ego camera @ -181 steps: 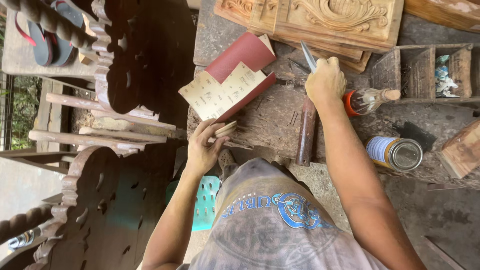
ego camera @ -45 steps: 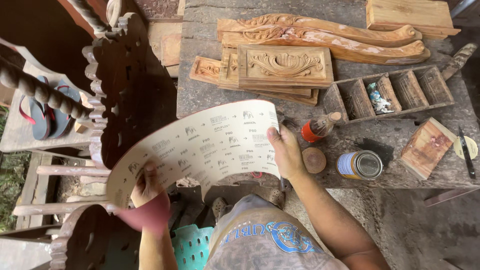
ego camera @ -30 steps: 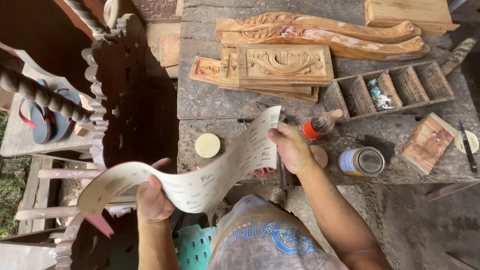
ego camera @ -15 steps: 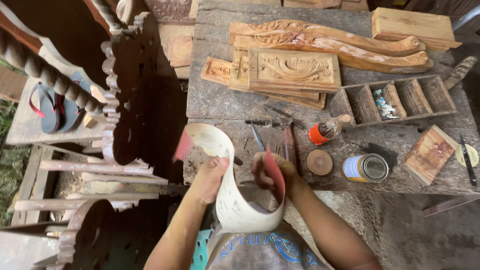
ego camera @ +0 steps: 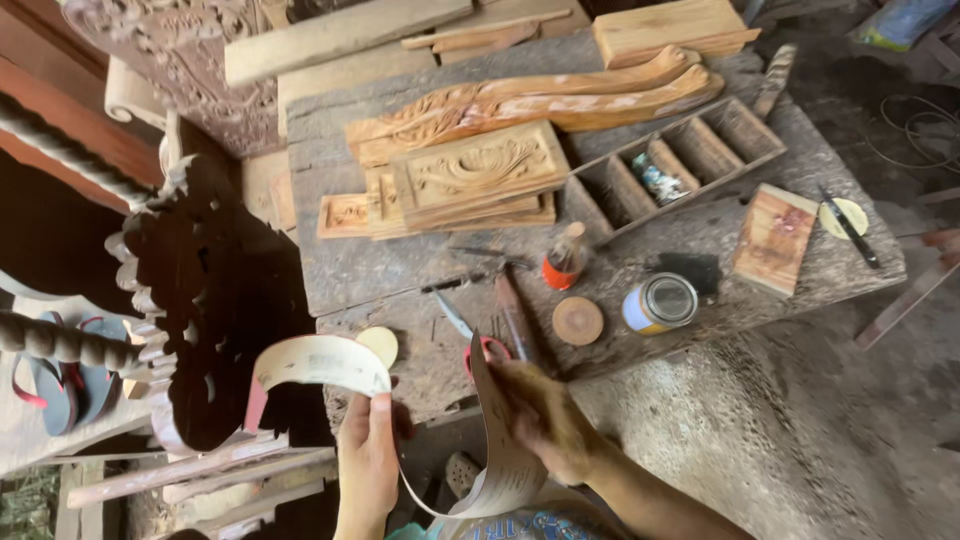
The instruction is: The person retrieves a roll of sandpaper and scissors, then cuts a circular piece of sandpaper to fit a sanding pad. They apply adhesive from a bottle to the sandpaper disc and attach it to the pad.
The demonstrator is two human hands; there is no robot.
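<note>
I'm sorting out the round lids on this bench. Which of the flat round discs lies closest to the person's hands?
The pale yellow disc, just above the left hand by the curled sandpaper sheet. The brown disc lies farther right, beside the tin can.

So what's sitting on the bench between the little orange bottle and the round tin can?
In the head view, a flat round wooden disc lies between the orange bottle and the tin can, slightly nearer the person.
</note>
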